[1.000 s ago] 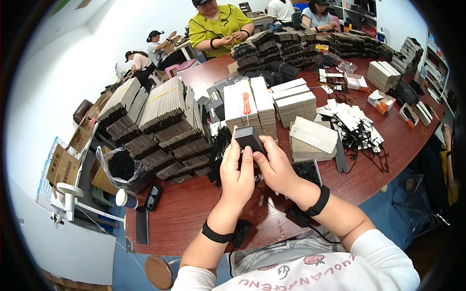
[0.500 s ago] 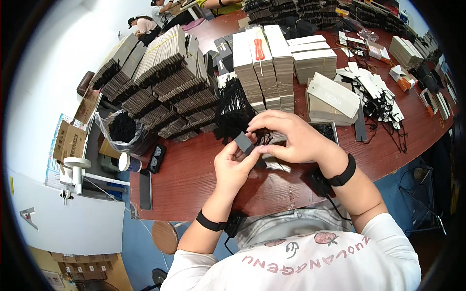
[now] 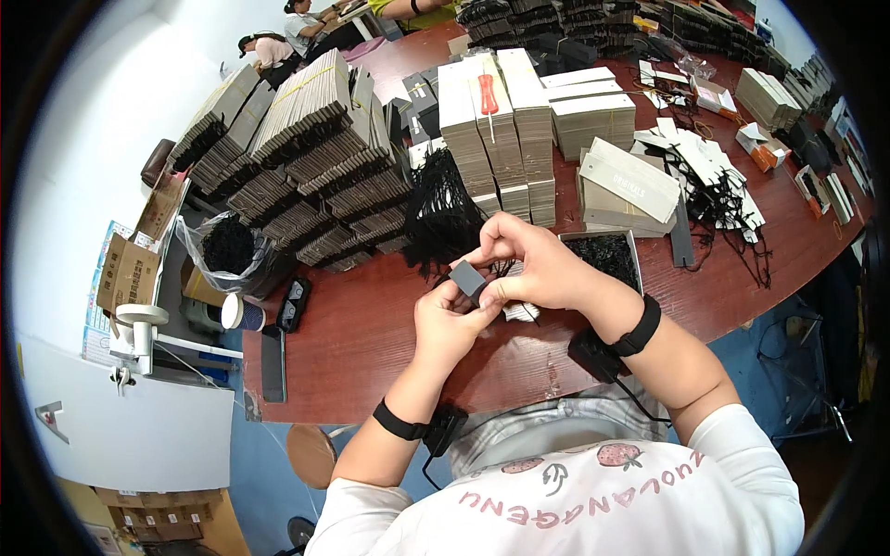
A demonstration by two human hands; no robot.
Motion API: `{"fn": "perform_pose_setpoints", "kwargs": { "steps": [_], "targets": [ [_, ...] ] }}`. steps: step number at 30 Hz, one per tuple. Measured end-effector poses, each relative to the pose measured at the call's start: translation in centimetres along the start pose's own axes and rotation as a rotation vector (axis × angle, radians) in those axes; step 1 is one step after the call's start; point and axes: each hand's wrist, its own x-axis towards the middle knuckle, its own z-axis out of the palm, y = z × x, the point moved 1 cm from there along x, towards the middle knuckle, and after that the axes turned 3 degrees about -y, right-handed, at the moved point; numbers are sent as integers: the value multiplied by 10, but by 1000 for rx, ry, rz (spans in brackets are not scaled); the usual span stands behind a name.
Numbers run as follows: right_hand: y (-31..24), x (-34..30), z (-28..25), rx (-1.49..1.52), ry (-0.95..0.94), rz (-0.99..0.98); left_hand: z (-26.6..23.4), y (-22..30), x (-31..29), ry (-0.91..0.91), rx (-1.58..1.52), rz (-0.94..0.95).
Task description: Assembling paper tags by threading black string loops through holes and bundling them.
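Note:
A small dark grey card tag (image 3: 467, 279) is held up over the near part of the table. My left hand (image 3: 447, 322) grips it from the left and below, fingers curled behind it. My right hand (image 3: 536, 271) closes on its right side, thumb at the edge and bent index finger by the top; whether a cord is also pinched there is hidden. Just beyond my hands hangs a thick bundle of black cords (image 3: 441, 199). Beside my right wrist is a white box (image 3: 637, 252) filled with small black pieces. Pale strips (image 3: 520, 310) lie under my hands.
Tall stacks of corded tags (image 3: 311, 139) stand at the left, pale card stacks (image 3: 496, 120) in the middle, with a red-handled screwdriver (image 3: 488, 95) on top. Loose white tags with black cords (image 3: 709, 171) spread rightward. A paper cup (image 3: 243, 312) and phone (image 3: 273, 363) lie at the left edge.
The grey tag has turned to show a broader face, and both hands have shifted slightly. My right index finger has bent more and drawn in towards the tag.

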Motion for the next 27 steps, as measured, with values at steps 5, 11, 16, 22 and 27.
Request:
{"fn": "perform_pose_setpoints", "kwargs": {
  "steps": [5, 11, 16, 22, 27],
  "targets": [
    [-24, -6, 12, -570, 334, -330, 6, 36, 15, 132, 0, 168],
    [-49, 3, 5, -698, 680, -481, 30, 82, 40, 318, 314, 389],
    [-54, 7, -12, -654, 634, -386, 43, 79, 53, 317, 296, 383],
    [-56, 12, -27, -491, 588, -304, 48, 89, 62, 344, 475, 376],
    [-52, 12, -35, -282, 444, -194, 51, 89, 64, 399, 529, 459]
  ]
}}
